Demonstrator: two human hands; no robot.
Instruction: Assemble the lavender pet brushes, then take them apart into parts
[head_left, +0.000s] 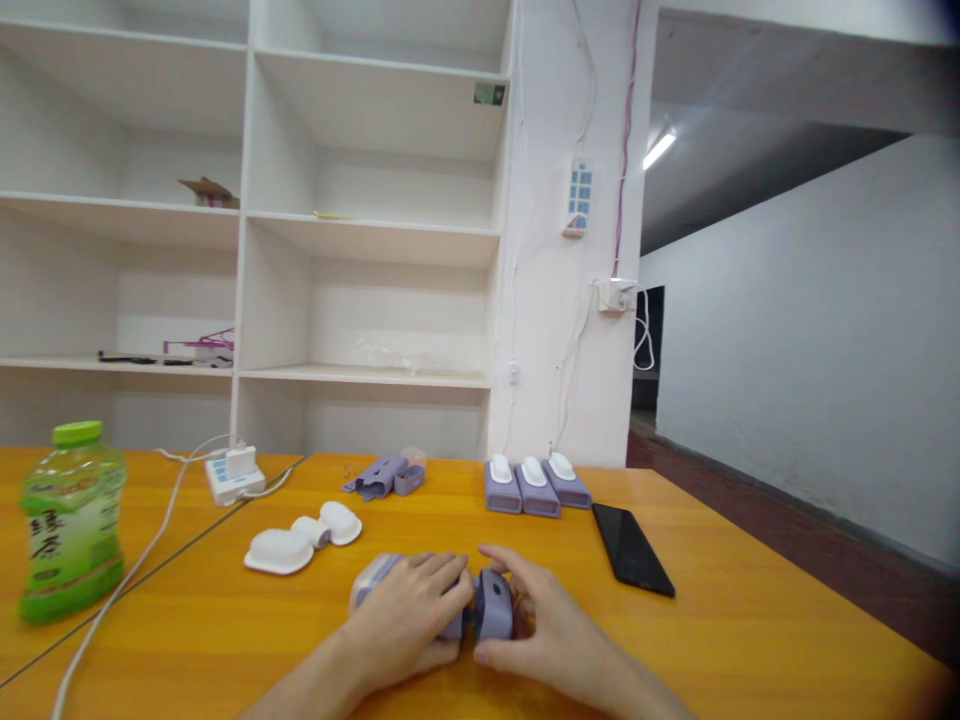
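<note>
My left hand [417,606] lies over a light purple plastic housing [375,575], fingers wrapped across its top and pressing it on the table. Much of the housing is hidden under that hand. Close to its right end is a short purple end piece [495,606] with a small dark hole. My right hand [551,625] curls around this end piece, thumb at the near side and index finger at the far side. A narrow dark gap shows between the two purple parts; whether they are joined inside cannot be made out.
Three purple boxes [536,499] topped with white pieces stand at the back, beside a black phone [632,548]. Other purple parts [382,476] and white plastic pieces [279,551] lie to the left. A green bottle [73,525], power strip [234,475] and white cable [139,570] occupy the far left.
</note>
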